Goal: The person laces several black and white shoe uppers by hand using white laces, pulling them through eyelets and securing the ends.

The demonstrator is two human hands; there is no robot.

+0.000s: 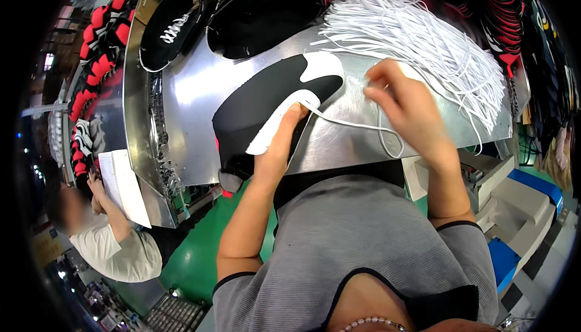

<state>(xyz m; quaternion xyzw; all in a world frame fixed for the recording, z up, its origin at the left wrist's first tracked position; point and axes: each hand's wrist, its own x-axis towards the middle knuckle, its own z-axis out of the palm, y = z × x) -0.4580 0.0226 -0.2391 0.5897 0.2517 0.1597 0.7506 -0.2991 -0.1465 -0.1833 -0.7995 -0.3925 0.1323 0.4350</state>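
Observation:
My left hand [281, 132] grips a black and white shoe upper [254, 99] lying on the metal table, thumb pressed on its white tongue strip [278, 120]. A white shoelace [348, 123] comes out near the thumb, runs right and hangs in a loop below my right hand [405, 102]. That hand is raised over the table, thumb and forefinger curled together around the lace; the fingertips are slightly blurred.
A large pile of white shoelaces [417, 47] lies at the right of the metal table [187, 102]. Black uppers [263, 14] with red edges line its far side. At left, a person [115, 241] sits by a notebook [124, 187]. A beige and blue machine [514, 211] stands right.

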